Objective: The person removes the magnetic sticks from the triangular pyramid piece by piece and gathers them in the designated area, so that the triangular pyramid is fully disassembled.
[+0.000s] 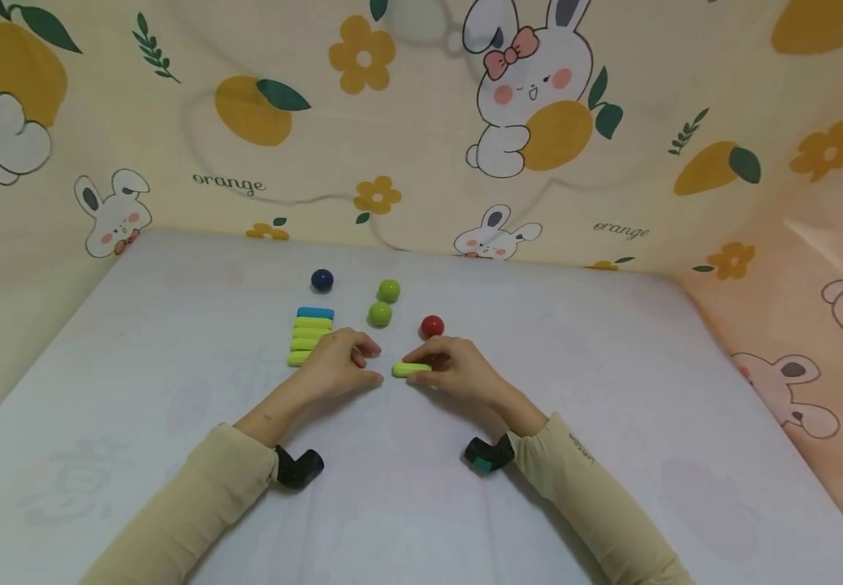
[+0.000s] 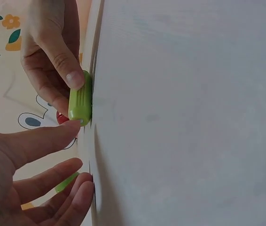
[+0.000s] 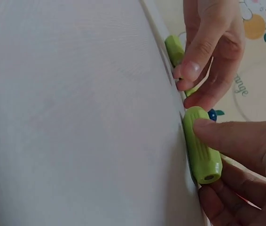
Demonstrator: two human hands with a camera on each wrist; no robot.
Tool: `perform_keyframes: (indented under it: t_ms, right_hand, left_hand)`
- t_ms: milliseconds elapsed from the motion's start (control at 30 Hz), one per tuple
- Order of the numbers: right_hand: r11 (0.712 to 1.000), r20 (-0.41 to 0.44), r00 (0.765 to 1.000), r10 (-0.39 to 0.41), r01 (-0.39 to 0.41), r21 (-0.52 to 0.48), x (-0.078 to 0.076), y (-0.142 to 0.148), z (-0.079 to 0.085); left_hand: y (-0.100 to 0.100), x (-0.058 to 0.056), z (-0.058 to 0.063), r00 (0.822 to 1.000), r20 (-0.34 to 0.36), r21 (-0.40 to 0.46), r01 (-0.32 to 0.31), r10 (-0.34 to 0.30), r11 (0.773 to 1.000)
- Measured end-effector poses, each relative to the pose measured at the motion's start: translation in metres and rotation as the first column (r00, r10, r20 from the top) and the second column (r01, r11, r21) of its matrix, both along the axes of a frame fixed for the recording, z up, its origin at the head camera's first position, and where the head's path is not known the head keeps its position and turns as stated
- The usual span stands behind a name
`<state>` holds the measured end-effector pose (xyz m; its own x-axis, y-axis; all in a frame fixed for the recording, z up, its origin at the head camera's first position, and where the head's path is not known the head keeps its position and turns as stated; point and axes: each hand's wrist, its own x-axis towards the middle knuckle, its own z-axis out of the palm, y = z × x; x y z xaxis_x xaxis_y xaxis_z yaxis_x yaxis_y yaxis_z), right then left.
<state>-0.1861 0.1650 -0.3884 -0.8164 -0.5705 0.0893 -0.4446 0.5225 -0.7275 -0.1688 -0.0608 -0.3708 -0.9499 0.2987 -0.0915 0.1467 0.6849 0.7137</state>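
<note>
My right hand pinches a short yellow-green rod between thumb and fingers, low over the white table. In the right wrist view the rod has grooved sides and a small round recess in its end. Facing it, my left hand holds nothing, its fingers loosely bent and thumb apart. In the left wrist view the left thumb overlaps the near end of the rod. Beside the left hand lies a row of several yellow-green rods with a blue rod at its far end; the hand partly hides the row.
Beyond the hands sit a red ball, a front green ball, a rear green ball and a dark blue ball. A printed cloth with rabbits and oranges hangs along the back and sides of the table.
</note>
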Motion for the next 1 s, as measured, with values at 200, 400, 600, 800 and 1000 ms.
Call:
perform_keyframes:
  t_ms: [200,400,600,800,1000]
  right_hand:
    - [0.999,0.025,0.999,-0.026,0.025,0.038,0.0,0.013,0.0]
    - [0.996,0.033,0.997,-0.076,0.075,0.042,0.003,0.033,0.002]
    - [0.997,0.029,0.997,-0.072,0.071,0.033,0.004,0.047,0.001]
    - [0.997,0.031,0.996,-0.08,0.079,0.024,0.007,0.057,0.001]
    - [0.996,0.032,0.996,-0.085,0.084,0.034,0.01,0.064,0.003]
  left_hand:
    - [0.003,-0.001,-0.001,1.0,0.004,-0.003,0.004,-0.004,1.0]
    - [0.01,-0.002,0.0,0.999,0.011,0.011,0.036,-0.036,0.999]
    - [0.017,-0.003,-0.001,0.998,0.026,0.041,0.052,-0.053,0.998]
    - [0.022,-0.004,-0.002,0.997,0.031,0.062,0.069,-0.071,0.996]
    - [0.028,-0.004,-0.001,0.996,0.017,0.06,0.085,-0.086,0.995]
